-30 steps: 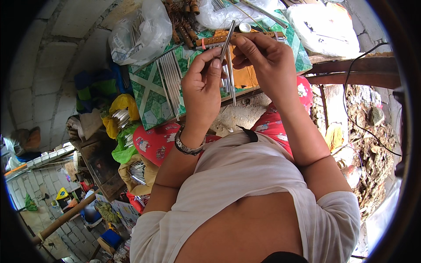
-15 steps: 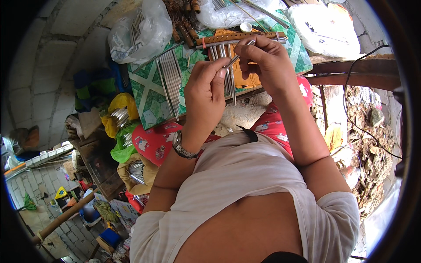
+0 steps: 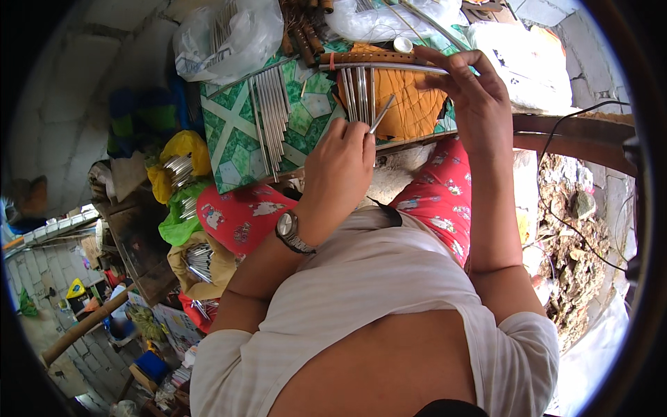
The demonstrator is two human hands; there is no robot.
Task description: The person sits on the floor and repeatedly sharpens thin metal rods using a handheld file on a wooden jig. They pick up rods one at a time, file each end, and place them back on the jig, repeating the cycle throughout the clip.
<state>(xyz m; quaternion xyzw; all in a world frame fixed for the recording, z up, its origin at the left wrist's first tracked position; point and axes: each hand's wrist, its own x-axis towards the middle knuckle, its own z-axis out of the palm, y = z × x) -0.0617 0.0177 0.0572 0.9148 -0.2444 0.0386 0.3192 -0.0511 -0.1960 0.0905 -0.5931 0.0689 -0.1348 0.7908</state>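
My left hand [image 3: 339, 167] is closed around a short, thin metal tube [image 3: 383, 113], whose upper end points up and to the right. My right hand [image 3: 479, 97] is over the right end of a brown strip with a row of holes [image 3: 382, 58]. Its fingers are bent together, but whatever they may pinch is hidden. Along the strip's near side runs a silvery rod [image 3: 396, 67], and a pink band wraps the strip's left end. Several metal tubes [image 3: 359, 97] extend from the strip toward me, partly over an orange cloth [image 3: 410, 99].
A row of metal tubes [image 3: 269, 115] lies on the green patterned tabletop [image 3: 229, 156]. Clear plastic bags [image 3: 240, 45] and a white round lid [image 3: 403, 45] stand farther back. Yellow [image 3: 189, 151], green and tan bags with metal pieces sit left of my knee. A black cable [image 3: 552, 139] hangs at the right.
My right hand has let go of the metal tube and moved right to the strip's end. My left hand keeps the tube and has moved lower and slightly right.
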